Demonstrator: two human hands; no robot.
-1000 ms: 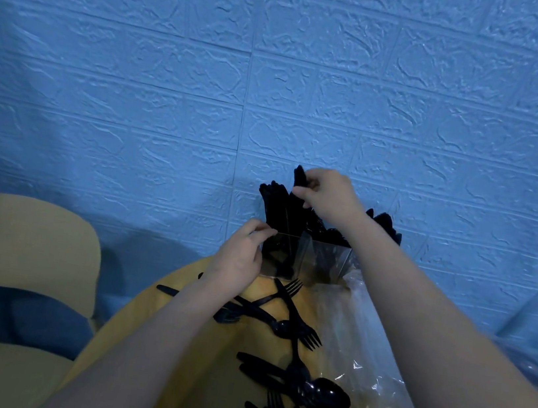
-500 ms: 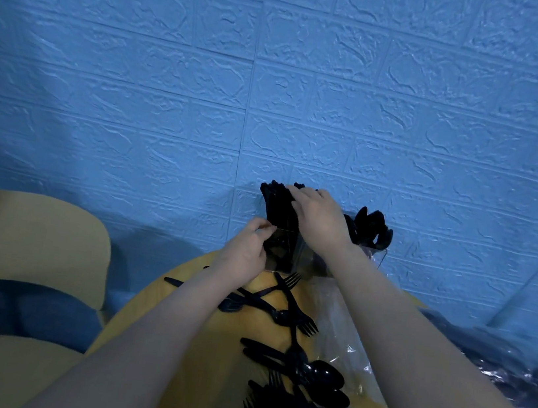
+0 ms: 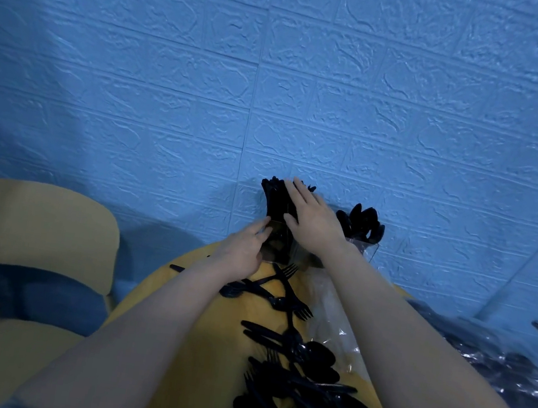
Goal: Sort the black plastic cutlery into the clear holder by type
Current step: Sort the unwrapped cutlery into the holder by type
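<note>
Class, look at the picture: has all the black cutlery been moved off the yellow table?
No: many pieces of loose cutlery lie on the yellow table.

The scene is dim with a strong blue cast, and the textured blue brick-pattern wall is brightest at upper centre, falling into soft shadow toward the left edge and behind the table. Wide-angle distortion bends the wall's brick lines at the edges, and the frame is slightly soft. The loose black plastic cutlery merges into a near-featureless dark mass, while the crinkled clear plastic wrap carries small glints
</note>
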